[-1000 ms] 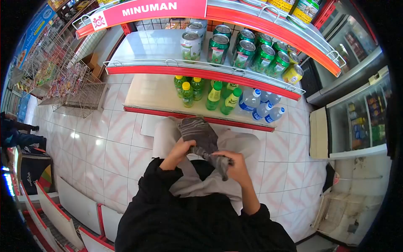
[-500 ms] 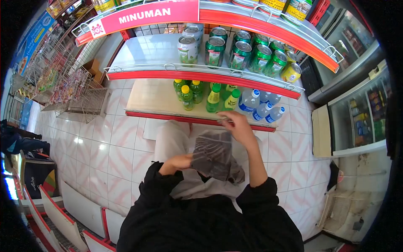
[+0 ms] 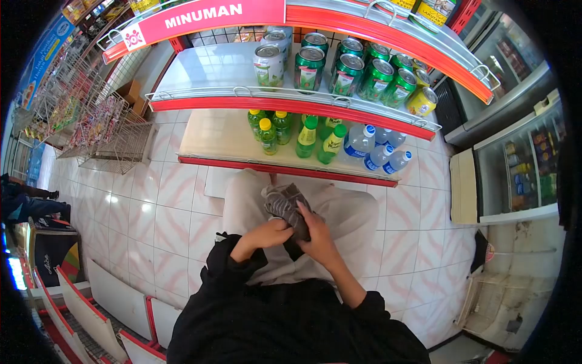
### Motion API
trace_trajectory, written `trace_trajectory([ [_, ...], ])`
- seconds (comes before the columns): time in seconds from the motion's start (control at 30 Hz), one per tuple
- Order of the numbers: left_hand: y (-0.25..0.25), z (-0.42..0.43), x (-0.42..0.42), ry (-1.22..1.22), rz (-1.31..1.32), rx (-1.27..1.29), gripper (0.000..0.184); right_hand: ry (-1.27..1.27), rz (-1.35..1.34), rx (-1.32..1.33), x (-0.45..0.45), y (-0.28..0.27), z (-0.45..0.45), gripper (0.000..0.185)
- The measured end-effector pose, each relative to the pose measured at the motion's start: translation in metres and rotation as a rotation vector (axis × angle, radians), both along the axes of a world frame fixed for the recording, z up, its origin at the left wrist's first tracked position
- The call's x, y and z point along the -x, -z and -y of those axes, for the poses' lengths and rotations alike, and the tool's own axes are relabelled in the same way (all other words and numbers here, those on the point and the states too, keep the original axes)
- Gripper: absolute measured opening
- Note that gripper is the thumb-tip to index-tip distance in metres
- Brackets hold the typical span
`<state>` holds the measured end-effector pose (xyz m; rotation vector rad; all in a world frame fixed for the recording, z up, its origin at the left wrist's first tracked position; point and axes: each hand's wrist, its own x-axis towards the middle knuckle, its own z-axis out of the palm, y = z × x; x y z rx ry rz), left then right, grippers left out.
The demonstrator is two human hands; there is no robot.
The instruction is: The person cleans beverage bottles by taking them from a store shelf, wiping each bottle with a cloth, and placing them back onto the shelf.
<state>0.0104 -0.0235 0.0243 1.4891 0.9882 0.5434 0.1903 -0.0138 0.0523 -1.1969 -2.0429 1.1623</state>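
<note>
the left hand and right hand curl their fingers around the grey cloth, bunched over the lap, on the lower shelf's near side; a lopsided grip could let folds slip loose.

Cloth: grey-brown, paler stripes. Trousers: pale beige. Top: black. Floor tiles: white, pinkish streaks. Far side: shelf edges red; middle cans green, rightmost can yellow; left bottles green, caps yellow.
</note>
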Motion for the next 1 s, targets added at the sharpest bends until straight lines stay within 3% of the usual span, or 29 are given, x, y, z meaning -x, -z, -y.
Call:
trace_trajectory([
  [0.1,-0.048,-0.006,-0.002,0.183,-0.416,0.117,0.034,-0.097,-0.099,-0.056,-0.004,0.023,-0.009,0.056],
  [0.17,-0.048,-0.008,0.002,0.187,-0.378,0.095,0.032,-0.145,-0.151,-0.082,-0.008,0.032,-0.011,0.054],
  [0.3,-0.047,-0.011,0.02,0.131,-0.225,-0.014,0.029,-0.026,-0.216,0.106,-0.018,0.04,-0.011,0.038],
  [0.37,-0.048,-0.019,0.03,0.014,-0.072,-0.165,0.026,0.332,-0.123,0.298,-0.033,0.042,-0.016,0.031],
  [0.43,-0.048,-0.04,0.039,-0.089,0.08,-0.021,0.025,0.616,-0.52,0.369,-0.048,0.039,-0.024,0.029],
  [0.5,-0.035,-0.079,0.053,-0.289,-0.079,-0.097,0.031,0.719,-0.741,0.381,-0.084,0.061,-0.039,0.036],
  [0.57,0.012,-0.113,0.06,-0.722,-0.283,-0.355,0.049,0.778,-1.173,0.392,-0.096,0.023,-0.044,0.038],
  [0.63,0.037,-0.141,0.065,-0.784,-0.326,-0.43,0.053,0.853,-1.292,0.349,-0.122,0.016,-0.043,0.043],
  [0.8,0.079,-0.176,0.052,-0.958,-0.547,-0.495,0.057,1.063,-1.308,0.29,-0.167,0.01,-0.033,0.047],
  [0.9,0.081,-0.177,0.048,-1.016,-0.346,-0.57,0.054,1.12,-1.262,0.26,-0.186,0.022,-0.026,0.046],
  [1.0,0.084,-0.172,0.049,-1.035,-0.253,-0.577,0.053,1.132,-0.963,0.183,-0.194,0.039,-0.019,0.044],
])
